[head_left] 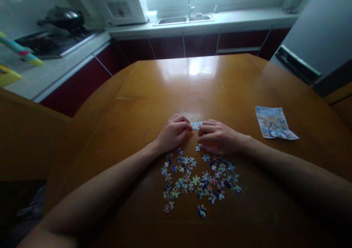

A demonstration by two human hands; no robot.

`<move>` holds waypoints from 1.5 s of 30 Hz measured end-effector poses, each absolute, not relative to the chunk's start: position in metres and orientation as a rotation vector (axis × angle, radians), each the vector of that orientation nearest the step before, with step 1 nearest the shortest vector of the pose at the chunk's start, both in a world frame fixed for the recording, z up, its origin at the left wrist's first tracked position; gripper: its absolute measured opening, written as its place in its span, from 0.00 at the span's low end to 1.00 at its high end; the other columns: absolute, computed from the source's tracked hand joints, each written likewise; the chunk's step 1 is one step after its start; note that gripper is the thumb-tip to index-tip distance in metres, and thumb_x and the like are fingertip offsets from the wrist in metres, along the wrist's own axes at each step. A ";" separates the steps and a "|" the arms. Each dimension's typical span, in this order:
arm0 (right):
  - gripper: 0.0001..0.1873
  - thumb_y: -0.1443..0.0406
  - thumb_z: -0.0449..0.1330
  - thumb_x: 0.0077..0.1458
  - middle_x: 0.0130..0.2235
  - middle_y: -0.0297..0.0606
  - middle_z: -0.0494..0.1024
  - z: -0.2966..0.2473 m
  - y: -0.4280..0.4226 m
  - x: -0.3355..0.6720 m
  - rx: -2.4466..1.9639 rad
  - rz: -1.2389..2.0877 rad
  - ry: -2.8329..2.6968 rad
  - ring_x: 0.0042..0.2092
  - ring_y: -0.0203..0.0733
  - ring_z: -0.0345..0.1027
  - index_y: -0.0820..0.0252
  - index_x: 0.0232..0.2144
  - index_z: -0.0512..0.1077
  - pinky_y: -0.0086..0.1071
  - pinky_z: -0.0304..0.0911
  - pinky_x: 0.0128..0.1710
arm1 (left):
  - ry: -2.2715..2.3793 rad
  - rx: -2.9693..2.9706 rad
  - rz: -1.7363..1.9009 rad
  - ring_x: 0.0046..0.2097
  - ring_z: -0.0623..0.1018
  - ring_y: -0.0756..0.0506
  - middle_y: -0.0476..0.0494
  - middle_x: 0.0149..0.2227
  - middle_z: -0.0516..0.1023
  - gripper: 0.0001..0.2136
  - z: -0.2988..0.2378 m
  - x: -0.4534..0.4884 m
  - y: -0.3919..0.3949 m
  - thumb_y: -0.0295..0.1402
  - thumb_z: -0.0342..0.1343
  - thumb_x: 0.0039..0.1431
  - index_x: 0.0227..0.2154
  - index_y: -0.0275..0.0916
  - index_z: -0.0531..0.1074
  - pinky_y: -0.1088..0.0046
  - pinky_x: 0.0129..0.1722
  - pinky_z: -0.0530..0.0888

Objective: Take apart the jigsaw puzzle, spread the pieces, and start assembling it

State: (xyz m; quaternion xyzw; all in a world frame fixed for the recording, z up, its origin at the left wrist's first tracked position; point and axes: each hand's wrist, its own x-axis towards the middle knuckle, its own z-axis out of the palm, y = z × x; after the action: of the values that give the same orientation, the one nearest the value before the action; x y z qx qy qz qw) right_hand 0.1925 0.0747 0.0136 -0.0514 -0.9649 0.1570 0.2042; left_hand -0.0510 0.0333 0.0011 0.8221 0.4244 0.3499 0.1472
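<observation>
Both my hands rest on a brown wooden table [192,90]. My left hand [173,131] and my right hand [217,136] face each other with curled fingers. Their fingertips pinch the two ends of a small strip of joined puzzle pieces [196,125]. Just nearer to me lies a loose heap of several small colourful puzzle pieces [198,180], and one single piece [201,211] lies apart at the near side.
A printed picture sheet [274,122] lies on the table to the right. Beyond the table runs a kitchen counter with a sink [183,19], a microwave [123,7] and a stove with a black pot [64,18].
</observation>
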 end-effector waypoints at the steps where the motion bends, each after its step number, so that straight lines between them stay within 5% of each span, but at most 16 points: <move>1: 0.04 0.64 0.59 0.60 0.38 0.37 0.75 0.014 0.075 0.193 -0.133 0.426 -2.702 0.41 0.42 0.64 0.52 0.37 0.74 0.39 0.61 0.43 | 1.226 2.364 1.012 0.42 0.73 0.45 0.45 0.37 0.78 0.10 0.001 -0.051 0.033 0.23 0.54 0.59 0.32 0.41 0.78 0.62 0.46 0.72; 9: 0.07 0.63 0.58 0.63 0.34 0.34 0.74 0.015 0.078 0.196 -0.125 0.365 -2.686 0.37 0.39 0.64 0.53 0.33 0.74 0.37 0.60 0.39 | 1.263 2.326 1.057 0.40 0.74 0.46 0.46 0.35 0.78 0.10 -0.001 -0.051 0.033 0.22 0.53 0.58 0.30 0.41 0.78 0.63 0.45 0.72; 18: 0.08 0.59 0.61 0.63 0.39 0.38 0.75 0.014 0.073 0.191 -0.087 0.441 -2.748 0.43 0.43 0.66 0.53 0.42 0.76 0.39 0.64 0.43 | 1.274 2.329 1.052 0.40 0.74 0.45 0.46 0.35 0.78 0.10 -0.001 -0.051 0.034 0.23 0.52 0.58 0.29 0.41 0.78 0.63 0.45 0.72; 35: 0.05 0.71 0.57 0.61 0.37 0.39 0.75 0.013 0.058 0.180 -0.166 0.508 -2.791 0.43 0.44 0.64 0.57 0.37 0.72 0.40 0.66 0.45 | 1.256 2.337 1.052 0.40 0.74 0.46 0.45 0.35 0.78 0.10 0.000 -0.050 0.034 0.24 0.52 0.59 0.29 0.41 0.78 0.63 0.44 0.73; 40: 0.11 0.71 0.55 0.64 0.38 0.39 0.76 0.004 0.062 0.180 -0.299 0.779 -2.411 0.39 0.40 0.68 0.56 0.42 0.76 0.38 0.67 0.40 | 1.247 2.338 1.062 0.41 0.74 0.45 0.45 0.36 0.77 0.10 0.001 -0.051 0.033 0.23 0.53 0.59 0.31 0.41 0.78 0.63 0.45 0.73; 45: 0.04 0.64 0.64 0.58 0.32 0.38 0.79 0.001 0.066 0.176 -0.728 1.070 -1.857 0.33 0.38 0.71 0.58 0.35 0.79 0.36 0.69 0.33 | 1.227 2.381 1.090 0.43 0.73 0.45 0.44 0.37 0.77 0.08 0.000 -0.051 0.031 0.25 0.55 0.62 0.36 0.41 0.78 0.64 0.45 0.73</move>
State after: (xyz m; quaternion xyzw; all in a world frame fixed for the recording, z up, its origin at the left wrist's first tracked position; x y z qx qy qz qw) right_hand 0.1755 0.0660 0.0013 -0.2910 -0.7426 0.4279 0.4252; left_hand -0.0506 0.0307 0.0004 0.8169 0.4210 0.3740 0.1247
